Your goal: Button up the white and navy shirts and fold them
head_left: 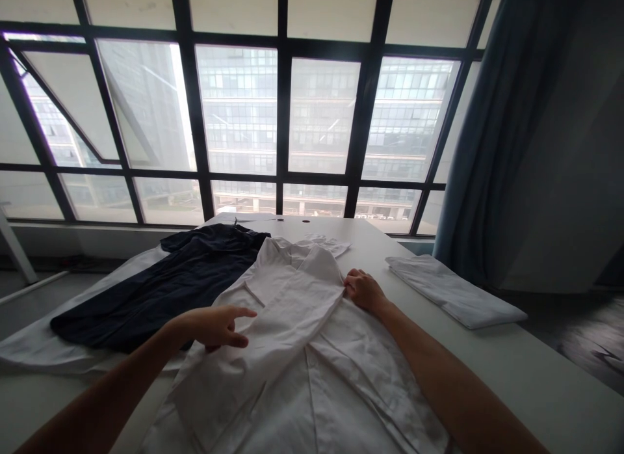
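A white button-up shirt (312, 389) lies spread on the table in front of me, collar end pointing at the windows. One layer of its cloth crosses diagonally over the front, and a button placket shows below it. My left hand (221, 327) is over the left side of the shirt, index finger and thumb stretched apart, with nothing held. Whether it touches the cloth I cannot tell. At the shirt's right edge near the collar, the curled fingers of my right hand (361, 288) pinch the white fabric; the fingertips are partly hidden.
Left of the shirt lies a dark navy garment (160, 288) on top of another white cloth (29, 343). A folded white garment (453, 291) rests at the right edge of the white table (511, 369). Behind are framed windows (322, 116) and a dark blue curtain (492, 148).
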`<state>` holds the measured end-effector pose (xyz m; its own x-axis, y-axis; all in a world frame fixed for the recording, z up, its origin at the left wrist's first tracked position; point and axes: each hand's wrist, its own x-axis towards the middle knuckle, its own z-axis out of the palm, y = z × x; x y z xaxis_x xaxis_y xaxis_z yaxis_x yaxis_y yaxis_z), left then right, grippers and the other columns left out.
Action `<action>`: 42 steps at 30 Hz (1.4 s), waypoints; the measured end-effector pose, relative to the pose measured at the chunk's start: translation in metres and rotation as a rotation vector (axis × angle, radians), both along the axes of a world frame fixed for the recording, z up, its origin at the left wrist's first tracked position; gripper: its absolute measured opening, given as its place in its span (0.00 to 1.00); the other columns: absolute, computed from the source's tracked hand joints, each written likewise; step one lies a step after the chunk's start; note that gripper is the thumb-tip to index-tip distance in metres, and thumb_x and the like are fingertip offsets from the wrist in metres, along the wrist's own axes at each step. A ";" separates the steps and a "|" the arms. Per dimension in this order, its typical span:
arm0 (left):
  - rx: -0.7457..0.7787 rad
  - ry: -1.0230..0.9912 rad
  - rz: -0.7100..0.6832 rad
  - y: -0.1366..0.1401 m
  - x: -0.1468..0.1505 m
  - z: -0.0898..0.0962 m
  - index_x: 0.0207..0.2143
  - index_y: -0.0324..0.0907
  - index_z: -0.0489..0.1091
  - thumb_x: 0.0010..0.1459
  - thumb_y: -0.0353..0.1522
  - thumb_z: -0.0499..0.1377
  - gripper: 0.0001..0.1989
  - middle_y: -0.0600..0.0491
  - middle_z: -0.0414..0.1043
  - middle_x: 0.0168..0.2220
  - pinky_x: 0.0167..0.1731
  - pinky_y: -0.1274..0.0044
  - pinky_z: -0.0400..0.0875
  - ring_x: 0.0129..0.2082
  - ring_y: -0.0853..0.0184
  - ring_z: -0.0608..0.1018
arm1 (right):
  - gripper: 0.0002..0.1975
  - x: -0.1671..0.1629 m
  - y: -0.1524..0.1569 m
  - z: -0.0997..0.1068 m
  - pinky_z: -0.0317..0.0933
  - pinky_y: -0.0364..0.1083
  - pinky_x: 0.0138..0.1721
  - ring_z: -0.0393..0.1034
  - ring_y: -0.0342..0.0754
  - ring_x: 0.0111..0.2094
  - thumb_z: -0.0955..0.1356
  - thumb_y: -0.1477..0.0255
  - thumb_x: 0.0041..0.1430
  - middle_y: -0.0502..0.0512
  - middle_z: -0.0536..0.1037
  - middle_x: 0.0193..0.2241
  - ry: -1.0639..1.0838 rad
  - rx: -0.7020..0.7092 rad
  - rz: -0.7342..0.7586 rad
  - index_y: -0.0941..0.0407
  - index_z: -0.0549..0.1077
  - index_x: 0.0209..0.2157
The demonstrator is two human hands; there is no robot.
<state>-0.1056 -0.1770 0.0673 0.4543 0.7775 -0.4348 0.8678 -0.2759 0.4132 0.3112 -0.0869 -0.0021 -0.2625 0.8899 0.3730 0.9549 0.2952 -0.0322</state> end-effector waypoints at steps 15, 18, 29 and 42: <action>0.078 -0.061 -0.022 0.014 -0.001 -0.016 0.59 0.45 0.68 0.51 0.44 0.61 0.32 0.50 0.73 0.38 0.32 0.76 0.67 0.33 0.62 0.76 | 0.22 -0.094 -0.047 0.045 0.58 0.56 0.55 0.67 0.57 0.54 0.73 0.80 0.45 0.59 0.74 0.52 -0.015 -0.240 0.529 0.53 0.78 0.44; 0.090 -0.079 -0.041 0.015 -0.002 -0.019 0.59 0.44 0.68 0.50 0.44 0.62 0.34 0.52 0.72 0.34 0.30 0.77 0.65 0.31 0.64 0.74 | 0.16 -0.135 -0.079 0.047 0.59 0.53 0.52 0.70 0.53 0.48 0.73 0.75 0.49 0.57 0.76 0.47 -0.079 -0.162 0.746 0.54 0.77 0.42; -0.042 -0.091 -0.028 0.006 0.002 -0.004 0.58 0.42 0.69 0.46 0.41 0.62 0.34 0.56 0.69 0.27 0.22 0.79 0.62 0.23 0.68 0.70 | 0.12 -0.184 -0.142 0.027 0.55 0.45 0.27 0.68 0.44 0.28 0.63 0.64 0.65 0.51 0.77 0.30 -0.171 0.280 0.944 0.55 0.73 0.35; 0.278 0.033 -0.165 0.070 0.057 0.007 0.45 0.40 0.77 0.58 0.44 0.57 0.21 0.49 0.78 0.32 0.29 0.79 0.67 0.29 0.65 0.77 | 0.08 -0.109 -0.074 0.049 0.59 0.42 0.29 0.72 0.45 0.31 0.66 0.70 0.62 0.54 0.80 0.34 -0.059 -0.035 0.688 0.56 0.78 0.36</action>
